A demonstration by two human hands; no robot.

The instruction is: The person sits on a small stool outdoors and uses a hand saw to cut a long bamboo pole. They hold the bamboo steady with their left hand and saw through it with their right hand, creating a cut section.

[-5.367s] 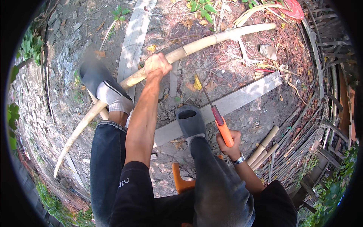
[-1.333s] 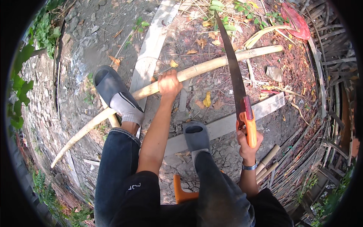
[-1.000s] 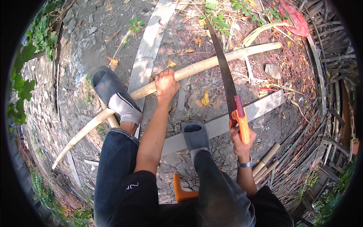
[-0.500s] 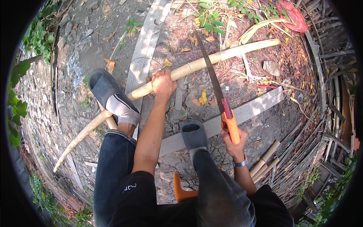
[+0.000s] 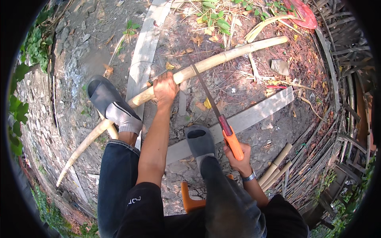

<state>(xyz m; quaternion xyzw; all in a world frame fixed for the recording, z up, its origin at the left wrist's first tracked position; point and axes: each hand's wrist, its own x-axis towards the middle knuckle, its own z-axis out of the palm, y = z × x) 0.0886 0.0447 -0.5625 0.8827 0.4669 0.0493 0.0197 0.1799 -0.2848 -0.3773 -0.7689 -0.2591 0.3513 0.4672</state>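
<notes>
Head view: our left hand [image 5: 165,88] has its fingers clamped round the bamboo pole [image 5: 226,56]; our right hand [image 5: 240,155] grips the orange-handled handsaw [image 5: 225,125]. Blade crosses the pole just right of our left knuckles, contact unclear. Pole slants under our left slide sandal [image 5: 101,93]. If that foot slackens, pole could roll, blade skip into our fingers.

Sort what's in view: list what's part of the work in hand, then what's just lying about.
In use:
- long pale pole, gripped by the left hand
- saw, held in the right hand, its far end crossing the pole

Lying about:
- red plastic bag
- grey block
- yellow leaf
- short poles, untouched
</notes>
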